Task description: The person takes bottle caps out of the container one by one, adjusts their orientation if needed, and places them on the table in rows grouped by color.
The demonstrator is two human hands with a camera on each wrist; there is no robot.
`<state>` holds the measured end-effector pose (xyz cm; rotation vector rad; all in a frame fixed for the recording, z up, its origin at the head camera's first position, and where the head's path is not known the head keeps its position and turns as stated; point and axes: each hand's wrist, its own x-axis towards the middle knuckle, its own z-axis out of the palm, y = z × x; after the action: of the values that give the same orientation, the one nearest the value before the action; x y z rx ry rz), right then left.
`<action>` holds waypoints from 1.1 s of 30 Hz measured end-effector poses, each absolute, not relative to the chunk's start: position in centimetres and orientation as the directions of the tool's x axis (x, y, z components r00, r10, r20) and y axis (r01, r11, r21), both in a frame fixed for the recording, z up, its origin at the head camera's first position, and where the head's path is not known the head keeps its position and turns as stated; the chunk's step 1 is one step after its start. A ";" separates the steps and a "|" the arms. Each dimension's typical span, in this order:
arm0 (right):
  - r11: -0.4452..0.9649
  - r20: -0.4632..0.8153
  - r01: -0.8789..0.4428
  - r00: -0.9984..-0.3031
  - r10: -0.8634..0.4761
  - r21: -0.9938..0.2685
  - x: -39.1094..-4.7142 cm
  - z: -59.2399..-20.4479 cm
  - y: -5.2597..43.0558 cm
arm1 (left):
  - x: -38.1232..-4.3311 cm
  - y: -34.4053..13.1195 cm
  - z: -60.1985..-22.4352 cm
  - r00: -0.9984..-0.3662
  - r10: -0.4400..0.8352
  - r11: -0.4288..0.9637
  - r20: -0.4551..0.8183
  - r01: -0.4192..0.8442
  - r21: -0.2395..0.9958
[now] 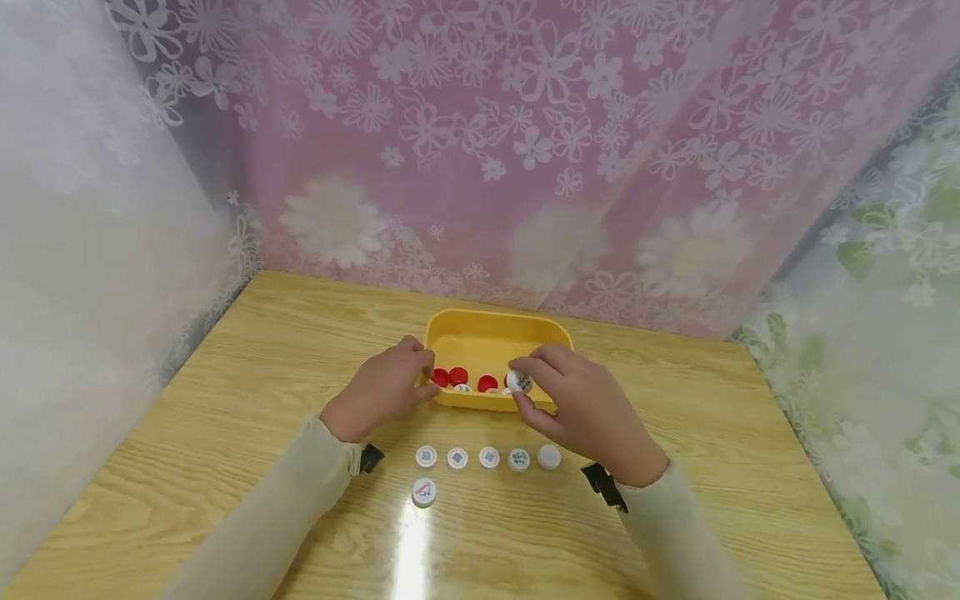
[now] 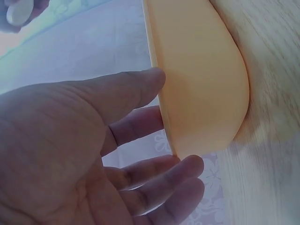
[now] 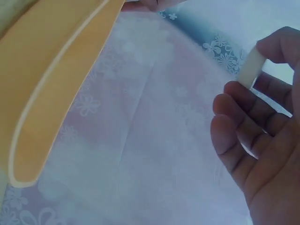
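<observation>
The left hand [image 1: 386,386] pinches the rim of a deep yellow plastic bin with rounded corners [image 1: 497,320] at the near left corner. In the left wrist view the thumb presses the outer wall just below the rim and the index finger is behind the wall; the remaining fingers are slightly bent and spread beside the corner.

The right hand [image 1: 581,404] pinches a thick white disc with dark markings on its face [image 1: 519,382] between thumb and index finger. In the right wrist view that disc is seen edge-on, with the other fingers bent and a little apart. It is held above the bin's near wall, towards the right end, in front of some of the contents.

The bin stands on a light wood-grain table [image 1: 315,333], near the middle of its far edge. Inside, along the near wall, lie red round pieces [image 1: 458,376] and a few white round pieces [image 1: 463,388], their lower parts hidden by that wall. The right hand covers the bin's near right corner.

Nearer than the bin, a row of five white discs [image 1: 489,457] runs along its near wall, each apart from the next; four carry printed patterns and the rightmost looks plain. A white disc with red and blue marks [image 1: 423,492] lies nearer still, just in front of the leftmost one, beside a bright streak of glare. A pink curtain with white flowers [image 1: 450,167] hangs behind the far edge.
</observation>
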<state>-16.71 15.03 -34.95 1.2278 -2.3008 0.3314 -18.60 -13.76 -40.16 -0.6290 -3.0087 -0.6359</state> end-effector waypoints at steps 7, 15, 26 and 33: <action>0.710 0.534 -0.702 -0.622 -0.572 -0.058 -15.1 -35.2 15.2 | -18.7 -13.9 -40.0 -0.925 0.375 0.845 0.063 0.369 0.388; 0.726 0.220 -0.687 -0.714 -0.665 -0.034 -12.1 -35.6 13.0 | -18.8 -14.1 -40.3 -0.928 0.370 0.849 0.054 0.361 0.386; 0.657 -0.057 -0.754 -0.656 -0.753 -0.001 -10.1 -39.5 9.0 | -18.9 -13.8 -40.2 -0.920 0.388 0.842 0.063 0.381 0.383; 0.650 -0.057 -0.759 -0.650 -0.758 0.020 -10.1 -40.7 8.2 | -18.8 -13.7 -40.0 -0.921 0.386 0.841 0.051 0.374 0.390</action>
<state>-10.09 8.22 -40.68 1.3304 -2.8933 -0.0679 -18.76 -13.70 -40.00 -0.6286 -3.0430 -0.6349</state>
